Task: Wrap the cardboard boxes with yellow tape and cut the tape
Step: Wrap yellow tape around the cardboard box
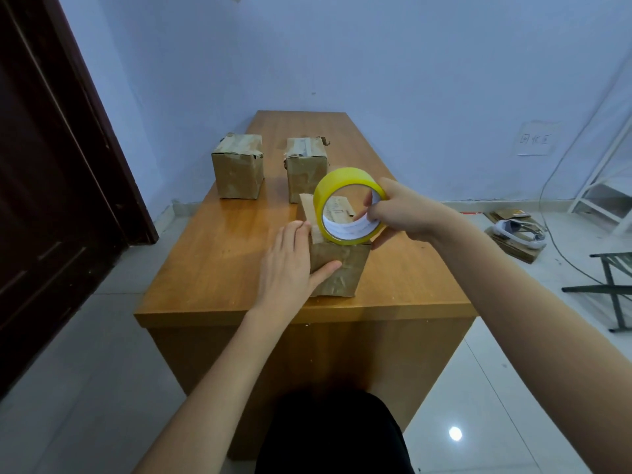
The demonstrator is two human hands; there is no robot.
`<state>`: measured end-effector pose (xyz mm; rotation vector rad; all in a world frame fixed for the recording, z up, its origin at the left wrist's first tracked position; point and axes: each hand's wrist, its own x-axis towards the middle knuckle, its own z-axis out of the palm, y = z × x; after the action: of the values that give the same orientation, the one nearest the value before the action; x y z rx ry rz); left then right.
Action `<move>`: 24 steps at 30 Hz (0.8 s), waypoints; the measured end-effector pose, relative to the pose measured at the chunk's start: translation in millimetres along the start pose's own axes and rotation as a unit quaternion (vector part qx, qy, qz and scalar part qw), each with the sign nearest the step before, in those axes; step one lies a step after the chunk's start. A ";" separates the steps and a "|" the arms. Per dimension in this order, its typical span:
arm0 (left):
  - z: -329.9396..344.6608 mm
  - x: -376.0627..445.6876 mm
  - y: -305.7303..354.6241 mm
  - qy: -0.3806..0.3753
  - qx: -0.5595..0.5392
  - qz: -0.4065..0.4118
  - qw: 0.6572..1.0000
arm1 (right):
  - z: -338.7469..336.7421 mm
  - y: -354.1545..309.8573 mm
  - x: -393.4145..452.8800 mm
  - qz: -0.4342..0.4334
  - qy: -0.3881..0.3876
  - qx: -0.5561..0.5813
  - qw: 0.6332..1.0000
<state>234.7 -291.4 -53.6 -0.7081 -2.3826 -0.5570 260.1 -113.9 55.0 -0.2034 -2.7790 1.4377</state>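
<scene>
A worn cardboard box (342, 271) stands near the front edge of the wooden table (219, 254). My left hand (290, 261) lies flat against its left side, with the thumb across the front face. My right hand (400, 213) grips a roll of yellow tape (345, 177) and holds it upright just above the box top; two fingers are hooked through the roll's white core. Two more cardboard boxes stand farther back: one on the left (238, 165), one in the middle (305, 165), partly hidden behind the tape roll.
A dark wooden door (51, 183) fills the left. On the tiled floor at the right lie flattened cardboard with a white object (516, 234), a cable, a white rack (605, 186) and a dark metal stand (612, 289). A blue wall is behind the table.
</scene>
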 end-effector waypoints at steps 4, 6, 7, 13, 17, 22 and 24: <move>-3.0 -6.6 7.2 0.041 0.068 0.001 0.997 | 14.0 5.6 0.0 -0.021 0.029 0.003 0.999; -3.3 -10.8 11.4 0.042 0.079 -0.011 0.996 | 20.6 7.8 2.0 -0.036 0.039 -0.003 0.999; -3.3 -12.7 12.3 0.039 0.083 -0.019 0.996 | 22.9 8.0 3.2 -0.042 0.039 -0.013 0.998; -0.5 -16.6 6.0 0.046 0.099 -0.019 0.994 | 27.9 8.8 10.1 -0.058 0.058 -0.068 0.994; -3.0 -13.1 4.5 0.042 0.143 -0.006 0.989 | 22.6 1.5 11.9 -0.070 0.041 -0.092 0.992; -3.6 -16.2 -1.8 0.047 0.144 0.000 0.988 | 8.7 6.3 6.3 -0.025 0.038 0.067 0.997; -5.1 -13.6 -0.5 0.035 0.145 -0.004 0.989 | 11.5 14.0 5.4 -0.031 0.061 0.073 0.995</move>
<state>245.8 -299.3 -58.5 -0.5410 -2.3360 -0.2246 255.6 -114.7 36.6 -0.1942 -2.5482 1.5507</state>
